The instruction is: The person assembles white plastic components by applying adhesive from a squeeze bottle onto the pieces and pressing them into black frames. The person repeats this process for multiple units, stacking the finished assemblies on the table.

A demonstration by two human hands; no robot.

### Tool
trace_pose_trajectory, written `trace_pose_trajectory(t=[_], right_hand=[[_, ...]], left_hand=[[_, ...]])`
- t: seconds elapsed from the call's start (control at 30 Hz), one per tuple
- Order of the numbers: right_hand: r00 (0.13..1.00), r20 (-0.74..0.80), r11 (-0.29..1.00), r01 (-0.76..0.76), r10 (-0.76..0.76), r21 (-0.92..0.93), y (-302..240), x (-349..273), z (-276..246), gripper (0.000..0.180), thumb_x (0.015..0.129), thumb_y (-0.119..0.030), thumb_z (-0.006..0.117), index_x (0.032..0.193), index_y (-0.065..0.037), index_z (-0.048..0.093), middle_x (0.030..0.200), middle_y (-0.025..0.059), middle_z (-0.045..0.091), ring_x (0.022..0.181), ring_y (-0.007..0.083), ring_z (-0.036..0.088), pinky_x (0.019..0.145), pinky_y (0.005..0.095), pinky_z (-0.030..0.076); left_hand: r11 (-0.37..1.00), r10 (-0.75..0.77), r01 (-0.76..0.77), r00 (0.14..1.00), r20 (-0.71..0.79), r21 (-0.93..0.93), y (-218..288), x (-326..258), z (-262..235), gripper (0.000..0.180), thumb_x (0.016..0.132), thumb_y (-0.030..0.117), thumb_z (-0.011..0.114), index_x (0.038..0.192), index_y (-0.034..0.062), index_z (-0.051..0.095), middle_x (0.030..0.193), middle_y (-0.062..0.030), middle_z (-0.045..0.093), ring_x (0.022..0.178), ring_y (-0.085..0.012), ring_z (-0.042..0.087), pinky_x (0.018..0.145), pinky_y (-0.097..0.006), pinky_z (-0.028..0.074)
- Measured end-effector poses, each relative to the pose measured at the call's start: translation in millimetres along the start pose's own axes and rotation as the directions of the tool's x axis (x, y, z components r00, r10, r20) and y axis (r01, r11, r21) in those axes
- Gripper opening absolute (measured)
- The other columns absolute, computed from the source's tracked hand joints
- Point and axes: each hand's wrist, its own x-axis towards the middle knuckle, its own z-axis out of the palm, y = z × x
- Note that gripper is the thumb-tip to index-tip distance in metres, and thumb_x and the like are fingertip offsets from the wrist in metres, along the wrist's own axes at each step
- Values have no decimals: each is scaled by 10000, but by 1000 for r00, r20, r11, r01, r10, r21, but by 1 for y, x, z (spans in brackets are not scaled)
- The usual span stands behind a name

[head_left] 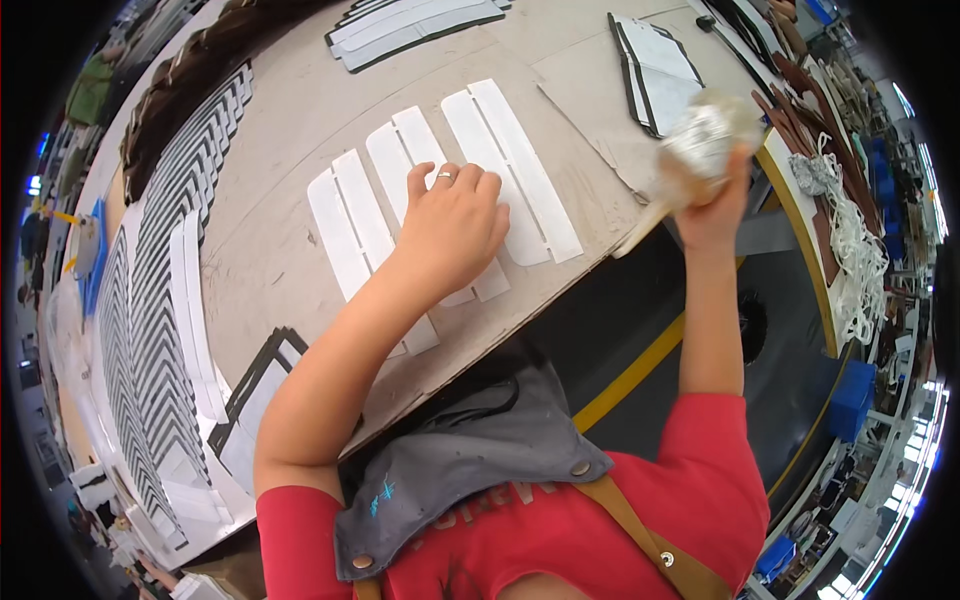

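"Fingers [467, 180] of the left hand [447, 228], how do they stand?"
"Bent and slightly apart, a ring [444, 176] on one, over the middle white strips [415, 131]. Their tips are hidden; I can't tell whether they pinch anything."
"Just beside them?"
"Another pair of such strips on either side, flat on the table [270, 200]."
"Farther right?"
"A thin rod [592, 144], then the right hand [714, 205], its fingers wrapped round a blurred silvery container [697, 140], the pale spout [643, 228] slanting down toward the left."
"Beyond?"
"Well ahead of the left fingers, stacked black-edged pieces [415, 30]; well left, long overlapping black-and-white rows [165, 300]."
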Motion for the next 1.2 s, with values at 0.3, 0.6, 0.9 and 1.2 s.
trace_pose_trajectory(t=[0.3,0.6,0.9,1.2], right_hand=[[982,-190,638,-142,-8,-756,-32,32,36,547,846,-489,577,1168,-49,536,979,89,635,859,194,643,739,300,507],[976,-189,-329,-145,107,-933,9,30,69,654,804,-622,502,1089,-42,598,797,167,665,735,279,657,691,346,494],[965,143,-298,73,-219,-952,17,9,82,518,857,-415,583,1190,-20,557,1115,155,591,1013,258,569,853,338,441],[944,271,-101,255,-191,-962,28,-17,135,290,887,-232,589,1094,-31,610,987,100,639,904,187,597,788,291,463]], left_hand=[[380,7,-356,924,-383,-854,44,-97,-145,176,831,112,503,904,17,631,892,-106,619,844,-244,591,741,-333,434],[-358,100,-500,819,-565,-789,41,-177,-166,349,963,254,442,744,61,634,992,-70,659,906,-221,631,908,-381,414],[-569,190,-245,890,-415,-785,16,-216,-176,312,936,165,492,648,60,552,921,-93,629,920,-241,633,825,-326,508],[-681,-41,-388,867,-497,-620,-2,-220,-123,226,900,164,511,720,40,567,843,-128,607,771,-272,599,707,-371,491]])
